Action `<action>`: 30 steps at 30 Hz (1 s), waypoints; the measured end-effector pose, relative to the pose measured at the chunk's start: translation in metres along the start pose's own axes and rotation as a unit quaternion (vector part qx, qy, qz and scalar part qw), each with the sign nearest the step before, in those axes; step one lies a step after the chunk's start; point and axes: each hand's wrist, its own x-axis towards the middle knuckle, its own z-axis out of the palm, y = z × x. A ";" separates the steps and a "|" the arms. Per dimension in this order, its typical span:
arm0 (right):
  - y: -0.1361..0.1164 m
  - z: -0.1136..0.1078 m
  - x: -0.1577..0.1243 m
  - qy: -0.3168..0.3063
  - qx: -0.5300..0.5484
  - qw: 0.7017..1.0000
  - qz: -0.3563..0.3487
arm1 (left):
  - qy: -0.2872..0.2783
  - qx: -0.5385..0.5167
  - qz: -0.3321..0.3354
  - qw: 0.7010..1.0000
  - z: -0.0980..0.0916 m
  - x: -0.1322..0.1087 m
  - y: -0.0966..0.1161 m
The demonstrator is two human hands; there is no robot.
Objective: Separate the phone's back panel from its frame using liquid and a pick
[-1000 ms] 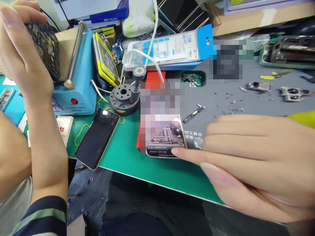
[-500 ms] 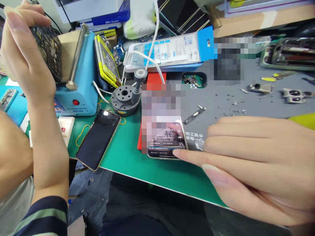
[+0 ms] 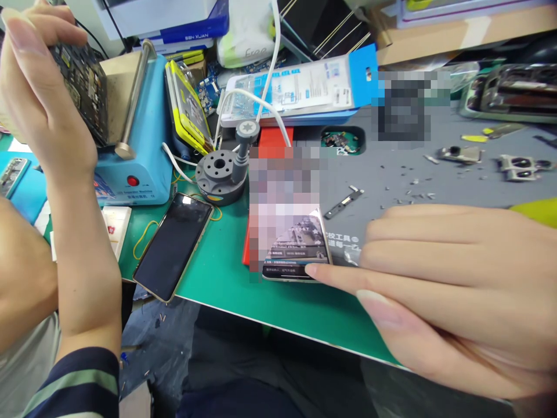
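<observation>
My left hand [image 3: 41, 98] is raised at the upper left, fingers closed around a dark opened phone body [image 3: 82, 87] with circuitry showing. My right hand [image 3: 452, 290] lies low at the right with fingers stretched out. Its index fingertip touches the lower right corner of a lit phone [image 3: 296, 247] lying on the green mat [image 3: 226, 278]. Most of that phone's screen is blurred out. A second phone [image 3: 173, 244] with a dark screen lies face up to the left of it.
A blue heating machine [image 3: 134, 145] stands behind my left hand. A grey round fixture [image 3: 220, 174] with a white cable sits mid-bench. Blue packets [image 3: 300, 87], camera modules [image 3: 517, 165] and small screws lie on the grey mat [image 3: 413, 174]. The bench's front edge runs diagonally below the phones.
The picture on the lit phone's screen has changed. Both hands stay almost where they were.
</observation>
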 end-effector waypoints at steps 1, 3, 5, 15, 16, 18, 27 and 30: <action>0.000 0.000 0.000 0.003 0.001 1.000 0.000 | 0.002 0.001 -0.001 1.000 0.000 0.000 0.001; 0.001 0.001 -0.001 0.011 0.003 1.000 0.001 | 0.015 0.005 -0.009 1.000 0.000 0.000 0.000; 0.002 0.001 -0.001 0.011 0.011 1.000 0.001 | -0.001 0.024 -0.021 0.999 -0.001 0.000 -0.005; 0.002 0.001 -0.002 0.001 0.007 1.000 0.000 | 0.003 0.026 -0.011 1.000 -0.002 -0.001 -0.025; 0.002 0.001 -0.002 0.001 0.006 1.000 0.000 | -0.004 0.031 -0.019 0.999 -0.004 -0.001 -0.028; 0.002 0.001 -0.001 0.002 0.003 1.000 -0.001 | -0.013 0.051 -0.047 0.997 -0.007 0.000 -0.033; 0.002 0.001 -0.002 0.000 0.015 1.000 0.002 | -0.018 0.037 -0.029 0.999 -0.008 -0.001 -0.038; 0.002 0.001 -0.003 -0.001 0.017 1.000 0.010 | -0.024 0.033 -0.024 0.999 -0.009 -0.002 -0.038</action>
